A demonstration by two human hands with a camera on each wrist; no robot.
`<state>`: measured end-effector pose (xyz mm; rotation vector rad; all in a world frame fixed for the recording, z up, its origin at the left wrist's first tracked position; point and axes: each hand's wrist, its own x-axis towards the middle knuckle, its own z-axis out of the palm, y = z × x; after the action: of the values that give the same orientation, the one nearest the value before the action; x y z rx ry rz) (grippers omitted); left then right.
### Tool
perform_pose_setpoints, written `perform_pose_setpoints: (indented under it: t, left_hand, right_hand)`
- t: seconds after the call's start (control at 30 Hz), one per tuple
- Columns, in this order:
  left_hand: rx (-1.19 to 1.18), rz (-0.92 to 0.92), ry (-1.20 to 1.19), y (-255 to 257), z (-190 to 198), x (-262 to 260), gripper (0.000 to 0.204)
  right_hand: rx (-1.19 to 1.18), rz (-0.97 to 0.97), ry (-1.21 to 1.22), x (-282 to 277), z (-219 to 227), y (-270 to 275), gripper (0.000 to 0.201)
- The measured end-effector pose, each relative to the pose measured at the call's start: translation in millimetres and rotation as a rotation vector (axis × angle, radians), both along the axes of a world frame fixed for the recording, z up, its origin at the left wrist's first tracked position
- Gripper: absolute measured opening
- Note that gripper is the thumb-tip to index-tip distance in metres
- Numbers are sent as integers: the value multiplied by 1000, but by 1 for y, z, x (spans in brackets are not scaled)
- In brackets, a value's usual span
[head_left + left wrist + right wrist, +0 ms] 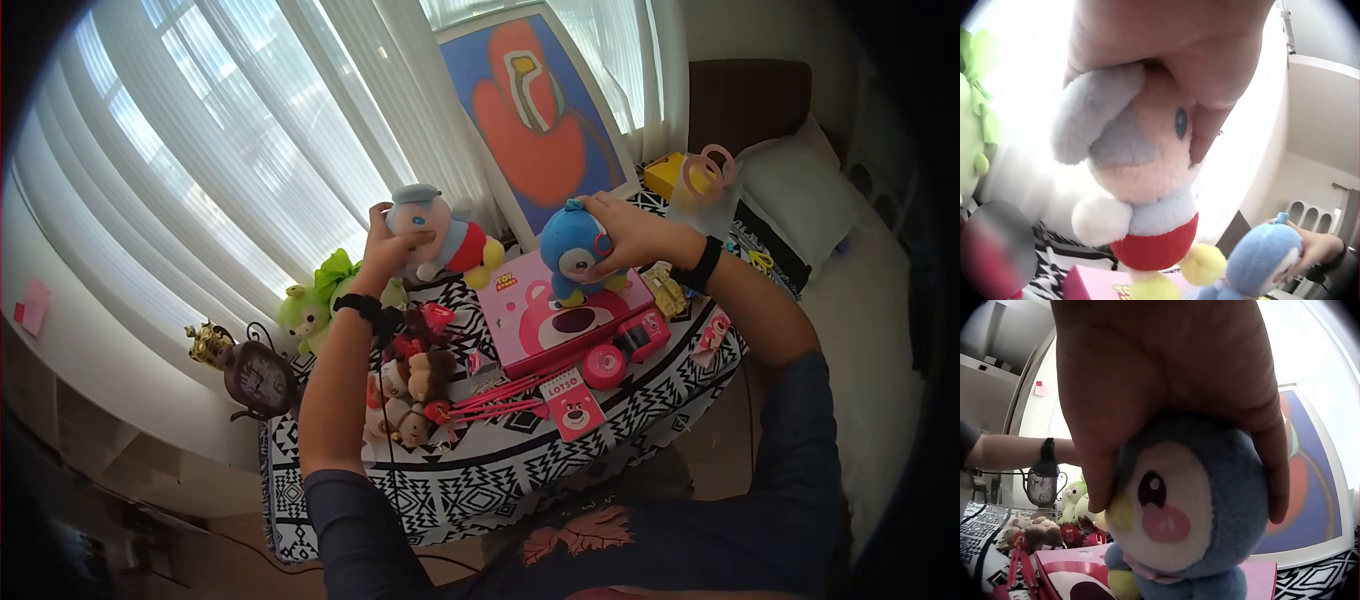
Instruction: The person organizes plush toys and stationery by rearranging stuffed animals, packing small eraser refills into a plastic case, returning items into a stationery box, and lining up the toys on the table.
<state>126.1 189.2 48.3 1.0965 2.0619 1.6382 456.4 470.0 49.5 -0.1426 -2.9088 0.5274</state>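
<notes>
"From where you're standing, what's the left grip (398, 245) got?"

"A plush with a grey cap (425, 218), thumb and fingers curled round its head. It's near the curtain (330, 120), red middle and yellow feet showing below."

"And the right grip (648, 238)?"

"Closed round the head of a blue plush (572, 250), thumb on one side, fingers on the other. That one's upright over the pink box (515, 330). Whether its feet touch the lid, I can't tell."

"What else is on the surface (480, 500)?"

"A notepad marked LOTSO (572, 405) and a round pink item (604, 366), both on our side of the box. Small brown and cream plushes (412, 395) lie in a heap to the left, with a green plush (303, 315) beyond them, by the curtain."

"And that picture?"

"The painting (530, 120) leans upright behind the box."
</notes>
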Motion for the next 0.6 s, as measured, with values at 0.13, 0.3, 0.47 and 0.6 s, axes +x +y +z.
perform_pose_setpoints:
  t: [0.13,0.3,0.47,0.6]
  left_hand:
    - [-104,139,173,-4,-10,-68,94]
    - [-543,103,752,0,-50,-113,92]
    - [-768,104,723,5,-77,-118,104]
    - [-701,272,848,-6,-86,-93,117]
  right_hand:
    - [-25,24,0,-5,-5,13,118]
    - [-55,-5,-26,-7,-5,11,118]
    - [-38,-19,-23,-9,-7,10,118]
    - [-27,3,-24,-15,-9,12,118]
